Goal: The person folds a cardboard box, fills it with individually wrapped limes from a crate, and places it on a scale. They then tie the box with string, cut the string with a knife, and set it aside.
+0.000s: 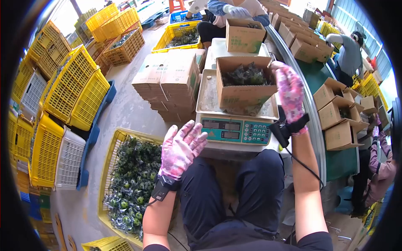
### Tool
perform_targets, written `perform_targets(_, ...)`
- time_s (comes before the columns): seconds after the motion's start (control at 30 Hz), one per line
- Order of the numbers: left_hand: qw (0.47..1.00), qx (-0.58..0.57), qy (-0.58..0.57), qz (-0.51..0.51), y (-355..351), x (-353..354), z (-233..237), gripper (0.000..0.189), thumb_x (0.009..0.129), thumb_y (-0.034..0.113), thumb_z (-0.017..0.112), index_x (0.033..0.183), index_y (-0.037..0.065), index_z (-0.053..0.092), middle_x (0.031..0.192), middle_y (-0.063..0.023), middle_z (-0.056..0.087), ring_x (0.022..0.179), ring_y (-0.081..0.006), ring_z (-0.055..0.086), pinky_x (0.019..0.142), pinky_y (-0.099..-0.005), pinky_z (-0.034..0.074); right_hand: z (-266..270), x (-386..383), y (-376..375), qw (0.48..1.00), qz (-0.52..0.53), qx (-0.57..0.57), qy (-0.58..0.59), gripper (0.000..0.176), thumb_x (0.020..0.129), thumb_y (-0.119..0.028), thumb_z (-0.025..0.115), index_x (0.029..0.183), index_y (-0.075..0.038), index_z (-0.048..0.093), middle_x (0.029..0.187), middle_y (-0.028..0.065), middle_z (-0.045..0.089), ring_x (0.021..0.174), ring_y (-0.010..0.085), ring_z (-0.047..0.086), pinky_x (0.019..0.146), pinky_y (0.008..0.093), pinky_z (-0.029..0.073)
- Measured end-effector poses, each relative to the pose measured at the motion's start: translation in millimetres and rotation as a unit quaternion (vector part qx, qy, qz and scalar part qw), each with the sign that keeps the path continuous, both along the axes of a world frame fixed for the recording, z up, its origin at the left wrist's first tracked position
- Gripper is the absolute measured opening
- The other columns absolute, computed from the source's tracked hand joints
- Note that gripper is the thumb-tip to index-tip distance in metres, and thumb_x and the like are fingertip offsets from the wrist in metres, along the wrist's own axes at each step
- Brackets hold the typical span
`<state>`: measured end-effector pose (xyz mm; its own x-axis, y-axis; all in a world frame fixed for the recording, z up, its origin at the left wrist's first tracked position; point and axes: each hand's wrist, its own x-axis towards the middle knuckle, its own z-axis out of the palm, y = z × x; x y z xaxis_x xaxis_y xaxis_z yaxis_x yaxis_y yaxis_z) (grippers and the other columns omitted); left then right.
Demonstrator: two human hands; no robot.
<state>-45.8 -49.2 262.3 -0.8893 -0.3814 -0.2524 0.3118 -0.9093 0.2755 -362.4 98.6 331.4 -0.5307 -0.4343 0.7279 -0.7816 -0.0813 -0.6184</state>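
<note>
My left hand [183,147], in a pink patterned glove, hangs in the air with its fingers spread, beside the right edge of a yellow crate [109,157] of dark green plastic-wrapped items [134,180]. My gloved right hand [289,85] is at the right side of an open cardboard box [247,97], its fingertips near the box's upper right edge; whether they grip it is unclear. Dark items in clear plastic [247,75] partly fill that box. It stands on the metal tray [205,98] of a teal weighing scale [234,130].
Flattened cartons [167,79] are stacked left of the scale. Another box [243,37] stands behind, near a person with gloved hands. A green conveyor [339,161] with open boxes [341,136] runs on the right, with other people beyond. Yellow crates [67,92] are piled at left.
</note>
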Motion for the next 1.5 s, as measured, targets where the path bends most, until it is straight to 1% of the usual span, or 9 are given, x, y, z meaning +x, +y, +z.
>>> perform_targets(0.53, 0.905, -0.398, -0.082, 0.125, -43, -116, 64, 0.048, 0.093, 0.029, 0.055, 0.13, 0.001, 0.044, 0.128, -0.0153, 0.051, 0.115, -0.0297, 0.053, 0.101, -0.0421, 0.041, 65, -27, -33, 0.909, 0.049, 0.292, 0.294, 0.027, 0.09, -0.024, 0.055, 0.106, -0.004, 0.065, 0.099, 0.0147, 0.067, 0.096, 0.0333, 0.061, 0.086, 0.0404, 0.048)
perform_targets(0.6, 0.836, -0.525, -0.086, 0.132, -43, -134, 56, 0.05, 0.095, 0.027, 0.054, 0.136, 0.002, 0.041, 0.133, -0.0126, 0.049, 0.121, -0.0259, 0.048, 0.104, -0.0399, 0.036, 58, -39, -56, 0.873, 0.163, 0.372, 0.27, 0.027, 0.089, -0.026, 0.055, 0.104, -0.006, 0.066, 0.099, 0.0142, 0.067, 0.096, 0.0323, 0.062, 0.084, 0.0398, 0.049)
perform_targets(0.67, 0.73, -0.676, -0.064, 0.078, -39, -153, 50, 0.056, 0.098, 0.028, 0.048, 0.145, 0.003, 0.03, 0.151, -0.0135, 0.028, 0.141, -0.0249, 0.025, 0.114, -0.0351, 0.019, 39, -63, -79, 0.79, 0.324, 0.51, -0.109, 0.031, 0.088, -0.029, 0.058, 0.109, -0.007, 0.062, 0.106, 0.0103, 0.064, 0.097, 0.0257, 0.061, 0.085, 0.0345, 0.048)
perform_targets(0.73, 0.586, -0.791, -0.112, 0.134, -35, -174, 23, 0.056, 0.098, 0.027, 0.046, 0.146, 0.003, 0.029, 0.153, -0.0149, 0.024, 0.144, -0.0251, 0.016, 0.116, -0.0342, 0.014, 15, -73, -100, 0.784, 0.204, 0.577, 0.106, 0.037, 0.084, -0.033, 0.059, 0.112, -0.008, 0.06, 0.103, 0.0094, 0.063, 0.1, 0.0224, 0.057, 0.089, 0.0338, 0.043)
perform_targets(0.9, 0.569, -0.808, -0.064, 0.141, -35, -179, 24, 0.053, 0.097, 0.019, 0.046, 0.145, 0.005, 0.03, 0.153, -0.0188, 0.022, 0.142, -0.0318, 0.02, 0.116, -0.039, 0.017, 24, -77, -93, 0.718, 0.252, 0.648, 0.035, 0.038, 0.085, -0.037, 0.059, 0.115, -0.012, 0.058, 0.11, 0.0068, 0.061, 0.109, 0.0194, 0.053, 0.096, 0.0332, 0.037)
perform_targets(1.03, 0.7, -0.702, -0.059, 0.117, -36, -180, 24, 0.057, 0.099, 0.022, 0.043, 0.149, 0.006, 0.023, 0.157, -0.0124, 0.015, 0.145, -0.0247, 0.01, 0.117, -0.0354, 0.009, 20, -78, -90, 0.783, 0.254, 0.564, 0.063, 0.033, 0.086, -0.028, 0.06, 0.115, -0.011, 0.058, 0.102, 0.0027, 0.063, 0.1, 0.0157, 0.058, 0.091, 0.0318, 0.042)
perform_targets(1.13, 0.892, -0.451, 0.011, 0.034, -41, -168, 28, 0.069, 0.098, 0.038, 0.044, 0.153, 0.017, 0.007, 0.159, -0.0079, 0.004, 0.146, -0.0207, 0.005, 0.116, -0.0409, 0.003, 43, -85, -69, 0.775, 0.377, 0.4, -0.313, 0.034, 0.084, -0.012, 0.06, 0.116, -0.002, 0.058, 0.099, 0.0036, 0.062, 0.088, 0.0083, 0.057, 0.082, 0.0233, 0.045)
perform_targets(1.23, 0.879, -0.47, -0.073, -0.031, -63, -161, 18, 0.072, 0.098, 0.034, 0.048, 0.153, 0.019, 0.004, 0.158, -0.0086, 0.007, 0.145, -0.0217, 0.01, 0.113, -0.038, 0.013, 71, -101, -17, 0.911, 0.232, 0.192, -0.282, 0.035, 0.088, -0.01, 0.057, 0.121, 0.001, 0.056, 0.096, 0.0055, 0.062, 0.084, 0.0112, 0.058, 0.078, 0.026, 0.049)
perform_targets(1.5, 0.81, -0.566, -0.116, -0.1, -76, -184, -19, 0.084, 0.089, 0.027, 0.062, 0.152, 0.021, 0.006, 0.144, -0.0057, 0.04, 0.121, -0.0228, 0.046, 0.09, -0.0453, 0.043, -58, -108, -9, 0.79, 0.315, 0.341, -0.401, 0.047, 0.09, -0.019, 0.062, 0.133, -0.007, 0.045, 0.12, 0.0029, 0.057, 0.105, 0.0145, 0.056, 0.089, 0.0315, 0.047)
